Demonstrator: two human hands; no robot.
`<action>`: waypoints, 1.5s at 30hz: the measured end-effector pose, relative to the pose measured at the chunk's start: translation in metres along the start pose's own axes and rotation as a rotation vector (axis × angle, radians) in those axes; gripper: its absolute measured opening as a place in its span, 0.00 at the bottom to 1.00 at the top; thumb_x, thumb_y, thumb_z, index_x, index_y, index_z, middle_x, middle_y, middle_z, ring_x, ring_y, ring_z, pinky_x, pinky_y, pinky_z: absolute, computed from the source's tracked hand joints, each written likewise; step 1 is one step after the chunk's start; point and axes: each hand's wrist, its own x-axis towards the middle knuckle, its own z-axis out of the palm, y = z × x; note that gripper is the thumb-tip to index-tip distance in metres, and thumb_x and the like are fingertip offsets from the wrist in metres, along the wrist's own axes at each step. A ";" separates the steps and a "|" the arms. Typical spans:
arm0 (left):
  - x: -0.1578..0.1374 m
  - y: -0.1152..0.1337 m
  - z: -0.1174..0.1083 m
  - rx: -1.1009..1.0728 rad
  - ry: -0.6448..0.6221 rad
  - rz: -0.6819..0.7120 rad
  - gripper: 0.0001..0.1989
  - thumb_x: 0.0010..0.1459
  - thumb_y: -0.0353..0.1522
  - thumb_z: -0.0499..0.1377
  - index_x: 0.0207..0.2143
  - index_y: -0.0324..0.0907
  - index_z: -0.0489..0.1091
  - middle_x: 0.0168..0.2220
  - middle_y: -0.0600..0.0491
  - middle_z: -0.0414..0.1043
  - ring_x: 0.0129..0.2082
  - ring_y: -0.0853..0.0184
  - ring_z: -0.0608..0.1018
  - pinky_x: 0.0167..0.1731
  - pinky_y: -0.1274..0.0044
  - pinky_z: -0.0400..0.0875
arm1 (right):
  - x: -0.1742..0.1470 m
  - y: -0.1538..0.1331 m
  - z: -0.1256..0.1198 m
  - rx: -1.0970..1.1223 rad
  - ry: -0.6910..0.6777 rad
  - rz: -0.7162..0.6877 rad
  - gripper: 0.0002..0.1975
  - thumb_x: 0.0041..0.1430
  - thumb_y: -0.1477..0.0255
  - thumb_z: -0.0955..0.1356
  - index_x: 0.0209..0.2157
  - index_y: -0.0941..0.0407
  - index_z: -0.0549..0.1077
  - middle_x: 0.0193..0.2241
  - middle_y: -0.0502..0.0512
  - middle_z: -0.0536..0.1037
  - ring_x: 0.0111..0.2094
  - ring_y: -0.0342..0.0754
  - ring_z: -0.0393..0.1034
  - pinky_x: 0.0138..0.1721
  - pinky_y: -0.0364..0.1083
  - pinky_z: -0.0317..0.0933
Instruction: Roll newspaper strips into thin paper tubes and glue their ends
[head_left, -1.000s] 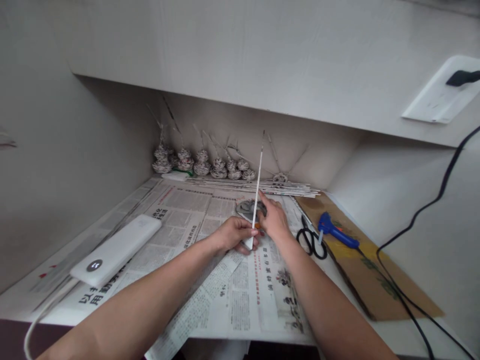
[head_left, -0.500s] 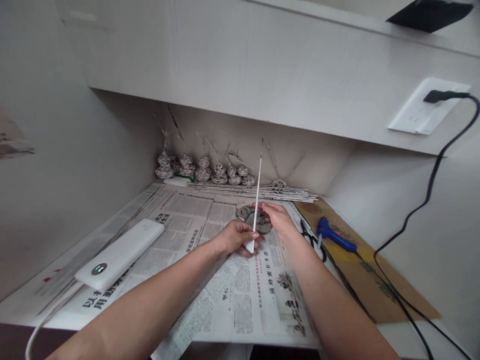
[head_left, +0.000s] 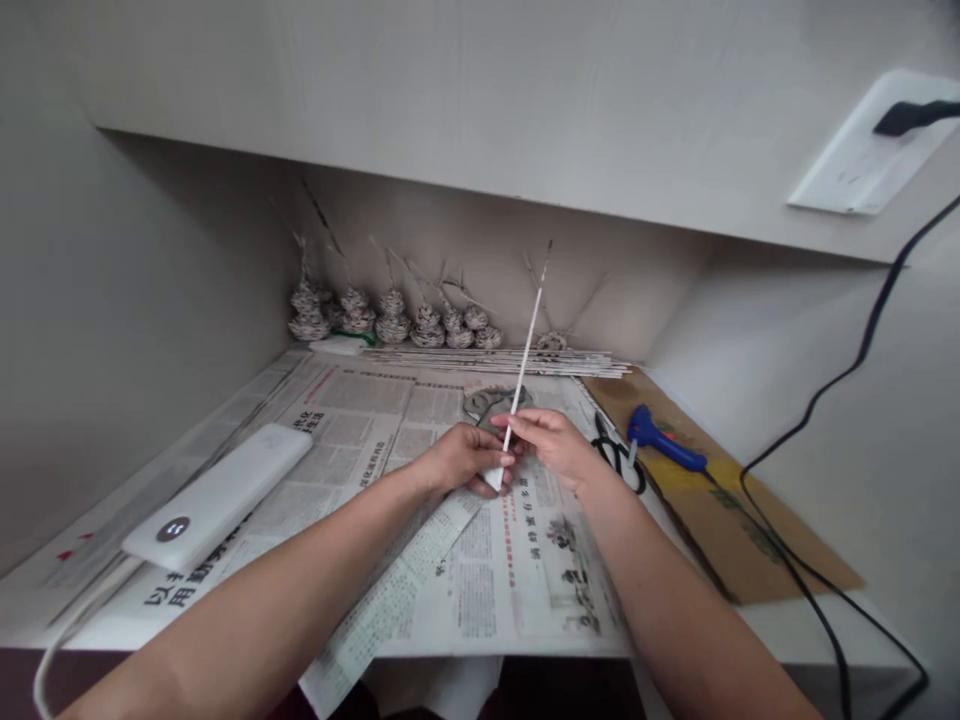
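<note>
My left hand (head_left: 469, 460) is closed on the lower end of a thin white paper tube (head_left: 526, 360). The tube leans up and to the right, with a thin dark end at its top. My right hand (head_left: 555, 440) pinches the same tube just above the left fingers. From the hands a newspaper strip (head_left: 397, 600) runs down to the lower left, past the table's front edge. Just behind the fingers lies a grey, rounded object (head_left: 484, 403), partly hidden, whose kind I cannot make out.
Newspaper sheets (head_left: 480, 560) cover the table. Left lies a white power bank (head_left: 225, 490) with a cable. Right are black scissors (head_left: 619, 458) and a blue glue gun (head_left: 664, 442) on cardboard (head_left: 757, 540). Behind are paper sticks (head_left: 480, 362) and several woven gourds (head_left: 392, 318) below an overhanging panel.
My right hand has come from the grey object to the paper tube and now pinches it. The tube leans further right. The whole view has shifted slightly.
</note>
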 end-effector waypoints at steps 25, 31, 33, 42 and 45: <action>-0.001 0.002 0.003 0.035 0.004 -0.028 0.19 0.46 0.42 0.64 0.33 0.36 0.73 0.30 0.47 0.74 0.30 0.63 0.78 0.26 0.76 0.72 | -0.003 -0.006 0.003 0.145 0.013 0.058 0.18 0.49 0.60 0.71 0.37 0.57 0.76 0.31 0.55 0.76 0.29 0.44 0.69 0.27 0.43 0.62; -0.002 0.002 0.005 0.026 -0.016 -0.043 0.18 0.44 0.42 0.65 0.30 0.35 0.73 0.30 0.47 0.74 0.30 0.64 0.78 0.26 0.76 0.72 | 0.000 -0.003 0.006 0.110 0.194 0.020 0.14 0.42 0.62 0.74 0.27 0.59 0.76 0.27 0.53 0.76 0.25 0.41 0.66 0.25 0.42 0.59; -0.002 0.003 0.005 0.002 -0.013 -0.037 0.18 0.44 0.42 0.65 0.30 0.35 0.73 0.29 0.47 0.74 0.30 0.63 0.78 0.27 0.75 0.72 | 0.001 -0.002 0.005 0.102 0.183 0.010 0.15 0.45 0.61 0.73 0.28 0.58 0.77 0.31 0.54 0.76 0.28 0.43 0.68 0.27 0.42 0.60; -0.001 0.003 0.003 -0.014 -0.001 -0.034 0.20 0.43 0.43 0.65 0.31 0.35 0.73 0.29 0.47 0.74 0.29 0.64 0.78 0.26 0.76 0.72 | -0.004 -0.009 -0.003 0.056 0.077 0.031 0.22 0.50 0.60 0.70 0.46 0.55 0.73 0.32 0.55 0.77 0.32 0.45 0.70 0.29 0.43 0.62; -0.001 0.002 0.004 0.008 -0.004 -0.022 0.19 0.44 0.42 0.65 0.31 0.35 0.73 0.29 0.47 0.74 0.29 0.64 0.77 0.26 0.76 0.72 | -0.004 -0.008 -0.002 -0.017 0.041 0.005 0.19 0.51 0.59 0.69 0.42 0.56 0.76 0.30 0.53 0.76 0.30 0.44 0.68 0.28 0.42 0.60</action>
